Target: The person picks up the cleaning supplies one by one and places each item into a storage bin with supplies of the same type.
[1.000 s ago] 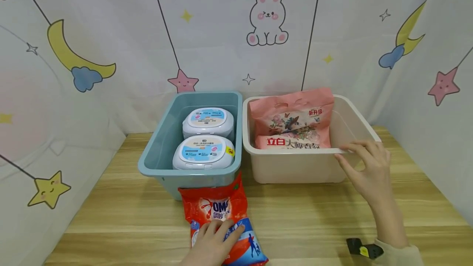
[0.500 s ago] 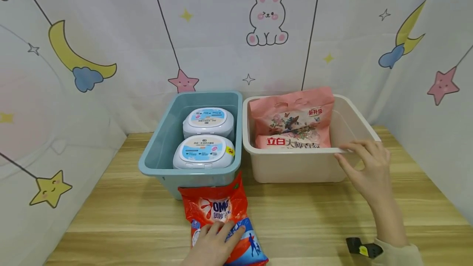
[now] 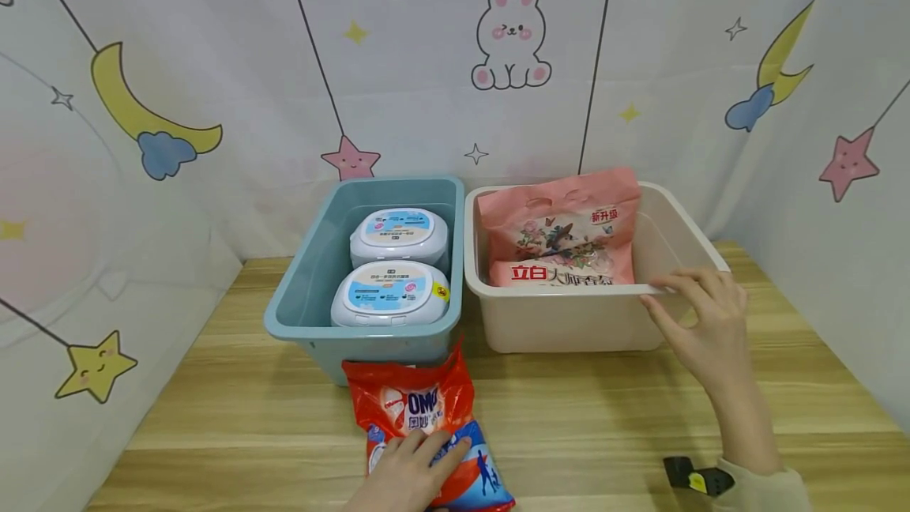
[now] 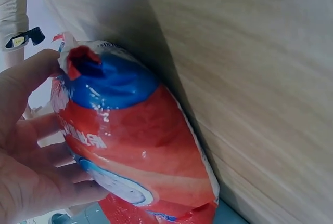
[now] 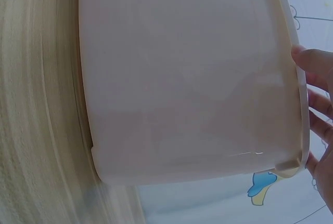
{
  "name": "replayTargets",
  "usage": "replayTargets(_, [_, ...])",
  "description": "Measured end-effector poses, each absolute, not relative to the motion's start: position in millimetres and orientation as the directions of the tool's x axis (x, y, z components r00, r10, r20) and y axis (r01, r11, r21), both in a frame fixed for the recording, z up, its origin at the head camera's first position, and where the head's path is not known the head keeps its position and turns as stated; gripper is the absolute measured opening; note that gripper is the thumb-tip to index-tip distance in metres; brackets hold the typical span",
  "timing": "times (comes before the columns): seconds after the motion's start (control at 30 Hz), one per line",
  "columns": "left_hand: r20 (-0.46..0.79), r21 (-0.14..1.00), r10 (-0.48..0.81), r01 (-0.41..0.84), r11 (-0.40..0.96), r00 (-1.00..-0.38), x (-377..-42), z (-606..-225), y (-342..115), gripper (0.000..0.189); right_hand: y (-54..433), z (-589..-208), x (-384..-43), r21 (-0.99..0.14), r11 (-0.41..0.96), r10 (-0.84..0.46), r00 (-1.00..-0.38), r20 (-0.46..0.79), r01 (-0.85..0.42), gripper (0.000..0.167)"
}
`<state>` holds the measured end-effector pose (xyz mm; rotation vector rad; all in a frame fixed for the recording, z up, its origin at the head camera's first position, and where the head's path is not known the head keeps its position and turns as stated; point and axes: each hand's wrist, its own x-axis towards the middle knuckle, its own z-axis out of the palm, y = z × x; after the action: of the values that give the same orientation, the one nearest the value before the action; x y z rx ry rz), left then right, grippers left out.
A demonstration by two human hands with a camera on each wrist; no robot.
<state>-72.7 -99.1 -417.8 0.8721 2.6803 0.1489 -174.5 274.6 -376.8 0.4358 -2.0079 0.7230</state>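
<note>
A red and blue OMO laundry detergent bag [image 3: 419, 397] lies on the table in front of the blue bin. My left hand [image 3: 405, 471] lies over its near part in the head view. In the left wrist view the fingers [image 4: 62, 174] lie along the bag's printed face, and the thumb [image 4: 39, 70] reaches its near end. My right hand [image 3: 711, 330] grips the near right rim of the cream plastic bin [image 3: 569, 322], thumb outside and fingers over the edge. Inside that bin a pink detergent bag [image 3: 562, 231] leans against the far left; its lower part is hidden.
The blue bin [image 3: 291, 314] stands left of the cream one, rims close together. Two white lidded boxes [image 3: 389, 295] sit in it, one behind the other. A patterned curtain [image 3: 426, 62] hangs behind. A black strap [image 3: 697, 480] shows at the right wrist.
The OMO bag's red upper end has creased and shifted slightly, and the left thumb tip now shows at its near end. The right hand has stayed on the rim. The view has shifted slightly.
</note>
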Motion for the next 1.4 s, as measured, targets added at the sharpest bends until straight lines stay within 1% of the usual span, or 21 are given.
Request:
replayTargets(0.17, [-0.25,0.206,0.6,0.564,0.799,-0.759,-73.4,-423.0,-102.1,0.078,274.3,-375.1,-173.2,-0.31,0.769,-0.028,-0.513,0.858,-0.559,0.063])
replayTargets(0.33, [-0.241,0.178,0.594,0.566,0.805,-0.768,-70.7,-418.6,-100.4,0.076,274.3,-374.2,-171.9,-0.31,0.774,-0.029,-0.519,0.854,-0.552,0.064])
replayTargets(0.53, [-0.169,0.125,0.627,0.615,0.779,-0.76,-65.6,-416.9,-102.5,0.072,273.7,-375.3,-172.2,-0.31,0.767,-0.024,-0.508,0.861,-0.562,0.063])
replayTargets(0.77, [-0.101,0.16,0.645,0.628,0.762,-0.757,-62.1,-416.4,-106.4,0.068,273.0,-375.3,-171.5,-0.309,0.763,-0.024,-0.503,0.864,-0.567,0.062])
replayTargets(0.9, [-0.068,0.169,0.652,0.635,0.754,-0.756,-60.6,-415.2,-106.6,0.059,272.8,-375.1,-170.3,-0.309,0.766,-0.026,-0.507,0.861,-0.564,0.063])
replayTargets(1.0, [-0.04,0.155,0.66,0.648,0.745,-0.75,-59.5,-413.9,-106.1,0.051,273.1,-375.1,-169.4,-0.309,0.768,-0.029,-0.513,0.858,-0.561,0.063])
replayTargets(1.07, [-0.017,0.141,0.666,0.657,0.74,-0.746,-59.0,-412.5,-105.6,0.049,273.4,-374.8,-168.9,-0.309,0.771,-0.031,-0.517,0.855,-0.558,0.062])
replayTargets(1.23, [0.051,0.097,0.686,0.687,0.72,-0.726,-58.0,-409.0,-104.2,0.044,273.9,-374.4,-168.3,-0.309,0.77,-0.038,-0.524,0.851,-0.558,0.054])
replayTargets(1.3, [0.08,0.083,0.696,0.701,0.708,-0.713,-57.5,-407.5,-103.8,0.044,273.6,-374.5,-168.4,-0.309,0.769,-0.041,-0.525,0.85,-0.56,0.051])
replayTargets(1.4, [0.115,0.071,0.708,0.716,0.694,-0.697,-56.6,-405.4,-102.9,0.052,272.7,-374.8,-169.5,-0.308,0.765,-0.039,-0.517,0.855,-0.566,0.053])
